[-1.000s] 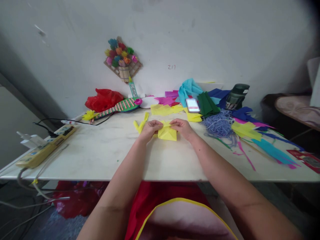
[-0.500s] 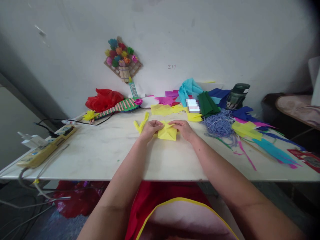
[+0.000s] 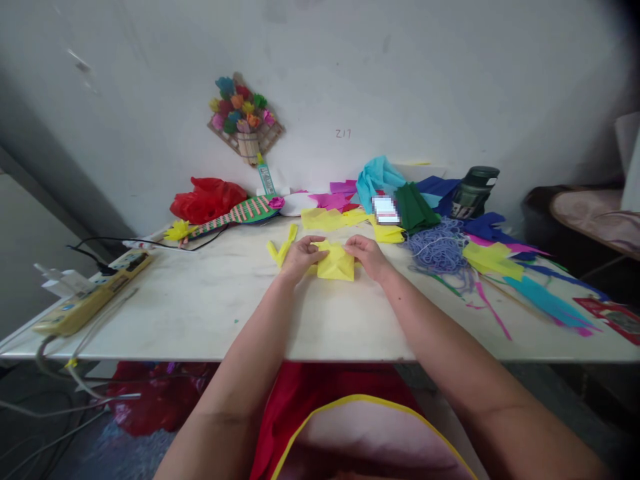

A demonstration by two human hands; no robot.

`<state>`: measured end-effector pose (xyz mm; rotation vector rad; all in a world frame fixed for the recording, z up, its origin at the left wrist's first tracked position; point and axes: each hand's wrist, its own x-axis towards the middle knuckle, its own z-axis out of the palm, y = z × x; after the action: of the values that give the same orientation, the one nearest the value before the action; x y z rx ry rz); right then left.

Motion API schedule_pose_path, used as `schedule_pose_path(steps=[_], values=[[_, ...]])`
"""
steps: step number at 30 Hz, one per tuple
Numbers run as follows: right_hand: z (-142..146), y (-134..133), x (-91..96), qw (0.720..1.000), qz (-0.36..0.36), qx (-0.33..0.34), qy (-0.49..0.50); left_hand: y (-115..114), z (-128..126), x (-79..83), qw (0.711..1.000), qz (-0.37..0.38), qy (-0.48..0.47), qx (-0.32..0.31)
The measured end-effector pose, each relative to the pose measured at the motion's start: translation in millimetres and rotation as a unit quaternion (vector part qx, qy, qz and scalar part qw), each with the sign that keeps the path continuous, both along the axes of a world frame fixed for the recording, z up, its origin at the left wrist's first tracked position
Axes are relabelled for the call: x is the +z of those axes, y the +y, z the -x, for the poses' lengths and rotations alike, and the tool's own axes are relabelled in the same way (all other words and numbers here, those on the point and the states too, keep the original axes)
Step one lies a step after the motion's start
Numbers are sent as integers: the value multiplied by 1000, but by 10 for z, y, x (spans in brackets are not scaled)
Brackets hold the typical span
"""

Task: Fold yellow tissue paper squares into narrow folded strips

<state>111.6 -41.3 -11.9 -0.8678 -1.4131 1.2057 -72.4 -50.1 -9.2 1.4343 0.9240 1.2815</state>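
A square of yellow crepe paper (image 3: 336,265) with crease lines lies at the middle of the table, between my two hands. My left hand (image 3: 303,259) grips its left edge, thumb on top and fingers curled. At the upper right corner, my right hand (image 3: 369,256) pinches the paper between thumb and fingers. Just left of my left hand lies a twisted yellow paper strip (image 3: 284,247). More yellow paper shows partly from under the square and my hands. Beyond them rests a flat yellow sheet (image 3: 323,219).
Blue-grey yarn (image 3: 440,247), a phone (image 3: 385,210) and a dark bottle (image 3: 473,193) are on the right among coloured papers. A power strip (image 3: 95,293) runs along the left edge. A lute-shaped craft (image 3: 240,215) lies by a red plastic bag (image 3: 207,200).
The yellow paper has flattened a little, its raised upper part lowered. My right hand has shifted slightly, its fingers now lower on the corner. My left hand has hardly moved.
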Motion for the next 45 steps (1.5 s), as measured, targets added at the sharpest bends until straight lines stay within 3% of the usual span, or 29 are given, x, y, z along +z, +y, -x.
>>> schedule_pose_path(steps=[4,15,22,29,37,45], values=[[10,24,-32,1000,-5,-10,-22,-13,-5,13,1000,-2,3,-3],[33,-15,-15,998,-5,30,-47,-5,19,-12,993,102,22,-47],[21,-18,19,996,91,8,-13,10,22,-25,996,82,34,-19],[34,-10,-35,996,35,8,-82,-11,15,-3,996,69,61,-20],[-8,-2,9,997,61,39,-15,26,23,-44,995,87,19,-32],[21,21,-49,999,-9,15,-29,77,26,-94,990,131,-35,-34]])
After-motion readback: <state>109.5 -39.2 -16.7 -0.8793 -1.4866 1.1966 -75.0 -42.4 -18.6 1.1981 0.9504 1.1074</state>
